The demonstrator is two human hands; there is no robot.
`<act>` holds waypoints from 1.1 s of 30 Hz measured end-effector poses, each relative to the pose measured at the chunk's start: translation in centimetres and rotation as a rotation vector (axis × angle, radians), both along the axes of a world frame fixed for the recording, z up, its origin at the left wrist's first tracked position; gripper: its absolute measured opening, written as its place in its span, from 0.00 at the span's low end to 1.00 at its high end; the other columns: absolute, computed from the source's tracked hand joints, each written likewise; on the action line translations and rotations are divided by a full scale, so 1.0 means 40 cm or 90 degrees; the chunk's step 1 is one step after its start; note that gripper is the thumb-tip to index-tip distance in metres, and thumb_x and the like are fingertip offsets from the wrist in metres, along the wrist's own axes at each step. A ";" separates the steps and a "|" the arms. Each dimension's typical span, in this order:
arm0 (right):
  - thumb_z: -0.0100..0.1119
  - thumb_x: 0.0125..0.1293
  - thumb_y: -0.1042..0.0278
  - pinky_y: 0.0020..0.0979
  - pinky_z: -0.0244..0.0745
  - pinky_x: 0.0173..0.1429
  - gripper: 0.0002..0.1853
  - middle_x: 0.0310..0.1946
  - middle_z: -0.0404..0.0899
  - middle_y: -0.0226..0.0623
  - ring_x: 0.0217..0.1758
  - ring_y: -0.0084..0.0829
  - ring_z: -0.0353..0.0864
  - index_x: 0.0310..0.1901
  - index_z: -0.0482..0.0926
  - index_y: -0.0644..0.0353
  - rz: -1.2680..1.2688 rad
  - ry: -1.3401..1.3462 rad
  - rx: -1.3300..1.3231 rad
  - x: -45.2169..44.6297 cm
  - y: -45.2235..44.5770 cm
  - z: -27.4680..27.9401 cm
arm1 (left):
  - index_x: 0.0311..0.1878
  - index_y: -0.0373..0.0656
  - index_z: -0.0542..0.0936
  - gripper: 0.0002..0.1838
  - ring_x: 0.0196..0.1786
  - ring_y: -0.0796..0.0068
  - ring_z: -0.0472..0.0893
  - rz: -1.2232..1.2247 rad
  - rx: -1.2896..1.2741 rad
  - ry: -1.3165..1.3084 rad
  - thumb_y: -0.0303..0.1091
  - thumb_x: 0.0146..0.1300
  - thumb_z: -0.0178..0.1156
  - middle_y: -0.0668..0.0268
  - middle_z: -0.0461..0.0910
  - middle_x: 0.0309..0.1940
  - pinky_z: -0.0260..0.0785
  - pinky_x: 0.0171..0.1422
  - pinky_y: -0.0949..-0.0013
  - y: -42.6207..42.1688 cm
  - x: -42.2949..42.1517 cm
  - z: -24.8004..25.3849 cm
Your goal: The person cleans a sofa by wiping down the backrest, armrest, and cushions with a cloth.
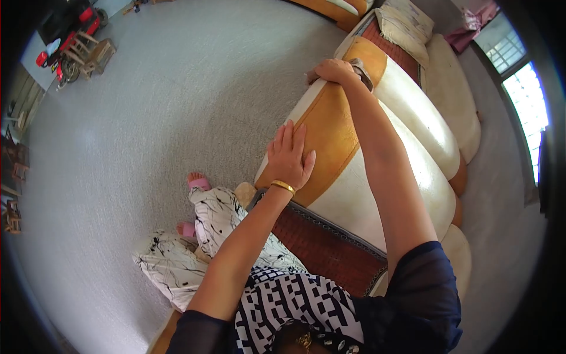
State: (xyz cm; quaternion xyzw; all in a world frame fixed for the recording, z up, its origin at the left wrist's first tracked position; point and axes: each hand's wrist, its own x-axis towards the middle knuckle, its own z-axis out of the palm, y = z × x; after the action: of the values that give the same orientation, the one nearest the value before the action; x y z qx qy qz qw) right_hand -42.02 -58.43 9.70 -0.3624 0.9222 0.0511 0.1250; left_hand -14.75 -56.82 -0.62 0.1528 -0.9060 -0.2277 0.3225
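Observation:
My left hand, with a gold bracelet at the wrist, lies flat on the tan and cream sofa armrest. Its fingers are stretched out and it holds nothing. Farther along the same armrest, my right hand is closed on a grey-brown cloth. The cloth is bunched, and part of it shows beyond the knuckles against the tan surface. My fingertips on that hand are mostly hidden at the armrest's outer edge.
A reddish-brown seat mat covers the near sofa seat. A beige cushion rests on the farther seat. Across the grey floor stand a wooden chair and a red motorbike. A bright window is at right.

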 end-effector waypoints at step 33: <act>0.51 0.62 0.52 0.39 0.63 0.61 0.17 0.47 0.82 0.36 0.54 0.33 0.77 0.40 0.85 0.51 0.567 0.144 0.324 0.695 0.025 -0.294 | 0.59 0.40 0.73 0.21 0.43 0.72 0.80 0.000 0.957 0.322 0.44 0.74 0.44 0.58 0.81 0.43 0.72 0.49 0.71 -0.137 0.372 -0.141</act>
State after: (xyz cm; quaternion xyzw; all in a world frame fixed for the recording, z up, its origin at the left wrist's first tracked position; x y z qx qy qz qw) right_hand -14.21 -57.43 -2.04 -0.6699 0.6448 0.3604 0.0751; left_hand 0.14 -62.32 -6.27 0.2736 -0.4085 -0.8064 0.3286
